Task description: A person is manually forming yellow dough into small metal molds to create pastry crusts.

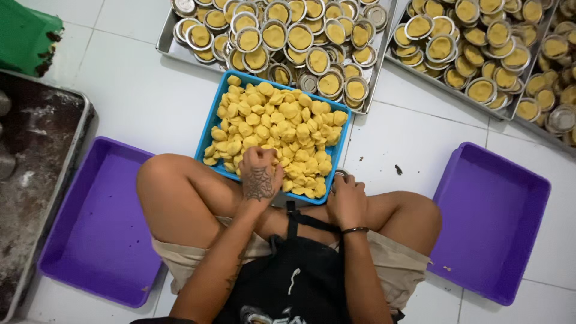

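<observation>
The yellow dough pieces (276, 132) lie heaped in the blue tray (211, 123) on the white tiled floor (138, 90), just beyond my crossed legs. My left hand (260, 174) rests on the near edge of that heap, its grip curled closed around some of the pieces, knuckles up, so the dough sits right under and inside my fingers while the rest of the pile spreads away from me toward the far side of the tray.

My right hand (347, 198) is just to the right of the tray's near corner, low by my knee, with its grip closed on a small round metal tin (340, 174) whose rim peeks out above my fingers. The two hands are near each other but apart.

Farther away, touching the blue tray's far edge, a metal baking sheet (165, 42) is crowded with small tins already filled with yellow dough; a second such sheet (432, 84) lies to the far right. An empty purple tray (102, 228) sits by my left knee and another purple tray (492, 222) by my right. At the far left lies a dark floured metal pan (36, 180), with a green object (27, 36) beyond it.
</observation>
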